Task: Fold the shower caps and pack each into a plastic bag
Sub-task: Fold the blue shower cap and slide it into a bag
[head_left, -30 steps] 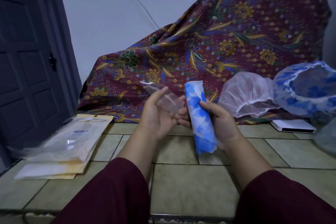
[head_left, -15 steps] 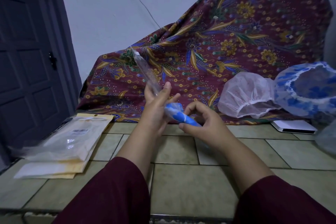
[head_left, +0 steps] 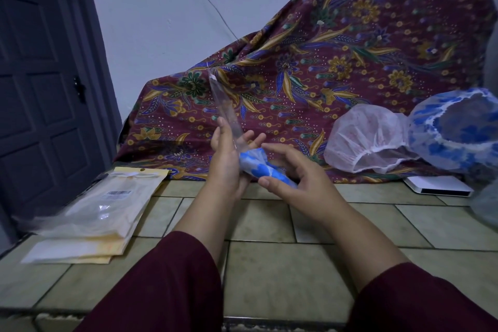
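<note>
My left hand [head_left: 229,162] holds a narrow clear plastic bag [head_left: 223,105] upright, pinched between thumb and fingers, its top end pointing up in front of the patterned cloth. My right hand [head_left: 296,178] curls round a folded blue-and-white shower cap [head_left: 257,167]. The cap lies tilted, its upper end at the bag's lower opening by my left palm. Whether that end is inside the bag I cannot tell. Both hands hover above the tiled counter [head_left: 269,264].
A white shower cap [head_left: 361,143] and an unfolded blue-patterned cap [head_left: 455,129] lie at the right against the batik cloth [head_left: 350,43]. A flat white box [head_left: 439,186] sits below them. A stack of plastic bags [head_left: 102,213] lies at the left, near a dark door [head_left: 40,89].
My right hand has tipped the folded cap from upright to slanting and brought its end to the bag's mouth. My left hand has turned the bag upright.
</note>
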